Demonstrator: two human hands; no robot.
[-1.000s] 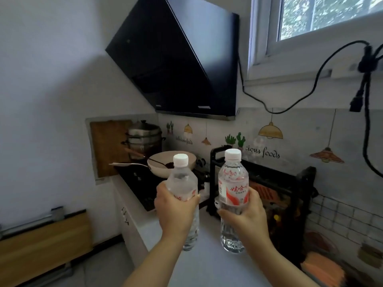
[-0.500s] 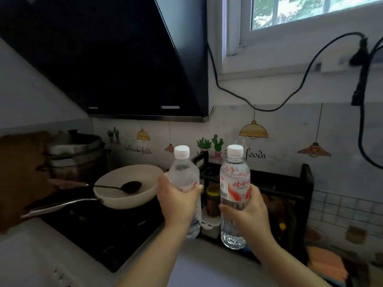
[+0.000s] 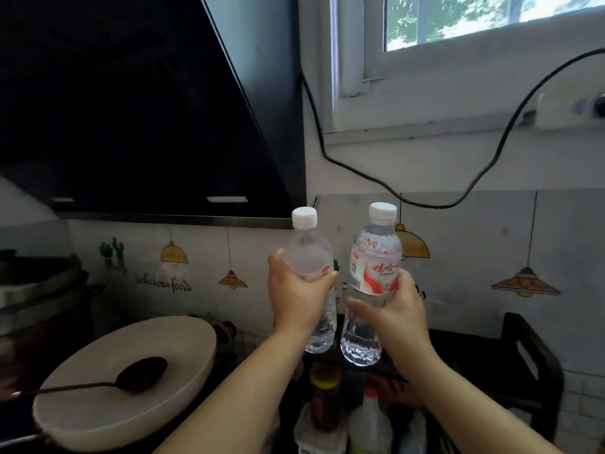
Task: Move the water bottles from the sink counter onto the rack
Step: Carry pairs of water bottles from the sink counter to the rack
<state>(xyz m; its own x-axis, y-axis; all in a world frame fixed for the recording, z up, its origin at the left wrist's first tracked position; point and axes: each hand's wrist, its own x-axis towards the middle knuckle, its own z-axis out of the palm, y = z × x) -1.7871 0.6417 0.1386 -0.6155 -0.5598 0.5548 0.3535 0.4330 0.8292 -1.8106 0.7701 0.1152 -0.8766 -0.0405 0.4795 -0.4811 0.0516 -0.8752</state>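
White-capped and upright, one clear water bottle (image 3: 311, 276) sits in the closed left hand (image 3: 296, 298) and a red-labelled water bottle (image 3: 371, 283) in the closed right hand (image 3: 394, 314), side by side, above the black rack (image 3: 530, 362) below the hands.

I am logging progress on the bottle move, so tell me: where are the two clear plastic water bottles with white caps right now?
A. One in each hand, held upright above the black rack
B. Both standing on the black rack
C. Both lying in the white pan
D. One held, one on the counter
A: the left hand grips one clear plastic water bottle, the right hand the other, both upright and in the air above the black rack.
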